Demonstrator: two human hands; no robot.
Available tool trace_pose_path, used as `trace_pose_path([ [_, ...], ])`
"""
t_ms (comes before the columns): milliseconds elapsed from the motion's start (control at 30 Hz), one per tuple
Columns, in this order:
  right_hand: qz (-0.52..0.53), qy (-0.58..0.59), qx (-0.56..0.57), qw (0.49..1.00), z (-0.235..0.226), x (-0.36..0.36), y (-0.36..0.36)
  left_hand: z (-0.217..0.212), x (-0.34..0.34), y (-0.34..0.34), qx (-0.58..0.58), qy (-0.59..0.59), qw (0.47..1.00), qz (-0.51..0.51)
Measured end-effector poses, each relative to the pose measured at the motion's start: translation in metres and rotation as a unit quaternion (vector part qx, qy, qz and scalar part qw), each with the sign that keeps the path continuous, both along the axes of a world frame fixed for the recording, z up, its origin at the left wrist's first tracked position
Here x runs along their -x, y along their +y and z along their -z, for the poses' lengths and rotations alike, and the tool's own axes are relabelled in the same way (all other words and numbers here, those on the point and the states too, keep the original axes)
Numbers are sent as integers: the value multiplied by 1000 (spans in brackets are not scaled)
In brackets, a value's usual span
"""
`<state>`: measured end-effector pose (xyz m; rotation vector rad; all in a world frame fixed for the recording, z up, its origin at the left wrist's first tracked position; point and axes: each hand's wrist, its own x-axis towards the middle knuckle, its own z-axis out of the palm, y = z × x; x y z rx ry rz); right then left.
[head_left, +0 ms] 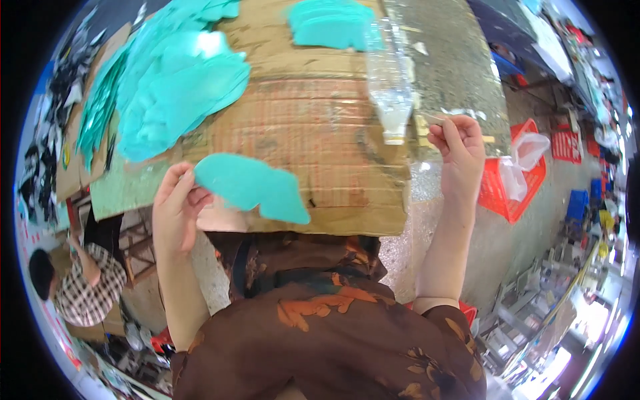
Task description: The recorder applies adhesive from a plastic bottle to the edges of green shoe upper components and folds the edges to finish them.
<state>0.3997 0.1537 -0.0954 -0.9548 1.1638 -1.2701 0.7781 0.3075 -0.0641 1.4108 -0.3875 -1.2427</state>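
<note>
A flat teal cut-out piece (pixel 250 185), shaped like a shoe-upper panel, hangs from my left hand (pixel 179 200), which pinches its left end above the near edge of the cardboard. My right hand (pixel 460 143) is raised past the cardboard's right side, thumb and fingertips closed on a thin pale sliver (pixel 435 117) too small to name. Just left of that hand, a clear plastic bottle (pixel 390 80) lies with its neck toward me. Many similar teal pieces (pixel 180 93) are heaped at the left, and a smaller teal stack (pixel 330 25) sits at the far middle.
Worn cardboard (pixel 300 140) covers the tabletop. Short yellowish strips (pixel 423 130) lie beside the bottle. A red basket (pixel 513 190) with white bags stands on the floor at the right. A person in a checked shirt (pixel 90 287) sits at the far left.
</note>
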Motion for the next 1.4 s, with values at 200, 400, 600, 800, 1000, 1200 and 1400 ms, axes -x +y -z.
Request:
trace_pose_path([
  [200,-106,-13,8,994,-18,-51,19,13,7,-10,34,33,999,13],
  [400,-266,29,-12,963,-22,-122,31,4,6,-4,27,29,999,-7],
  [600,-341,188,169,906,-28,-173,44,2,5,0,42,30,998,-20],
  [800,-356,285,234,859,-29,-201,56,3,9,2,58,40,996,-54],
  [1000,-319,365,321,814,-27,-209,54,3,14,2,83,65,992,-69],
  [1200,-278,408,388,779,-25,-214,61,4,15,2,96,92,988,-73],
  [1400,-292,413,401,764,-24,-206,63,8,7,3,85,72,990,-91],
])
